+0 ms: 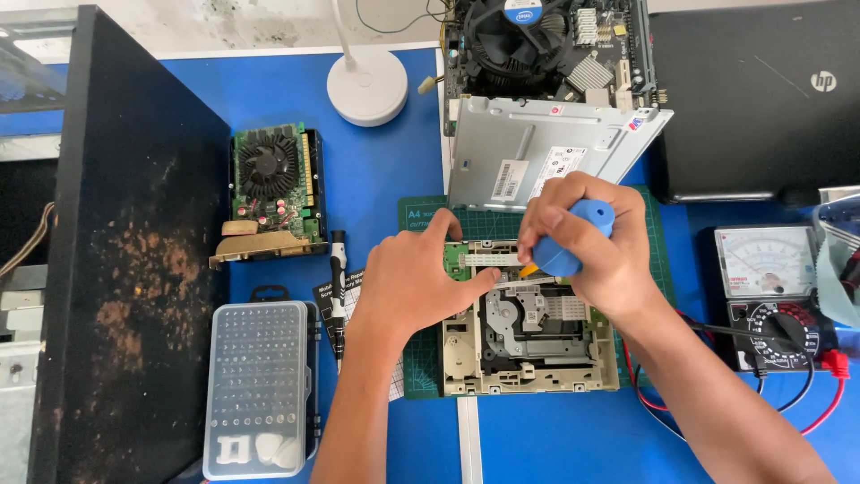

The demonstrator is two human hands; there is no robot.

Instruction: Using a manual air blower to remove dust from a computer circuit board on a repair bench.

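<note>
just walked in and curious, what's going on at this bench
A person has an opened optical drive on a green cutting mat. The left hand steadies its circuit board end, while the right hand grips a blue-handled screwdriver pointed down at it. The drive's metal cover lies behind.

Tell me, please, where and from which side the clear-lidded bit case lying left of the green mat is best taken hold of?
Probably by its two long edges near the middle, from above. The bit case lies flat on the blue table, long and narrow, so fingers could span its width. Its left edge sits close to the black computer case, leaving little room there.
</note>
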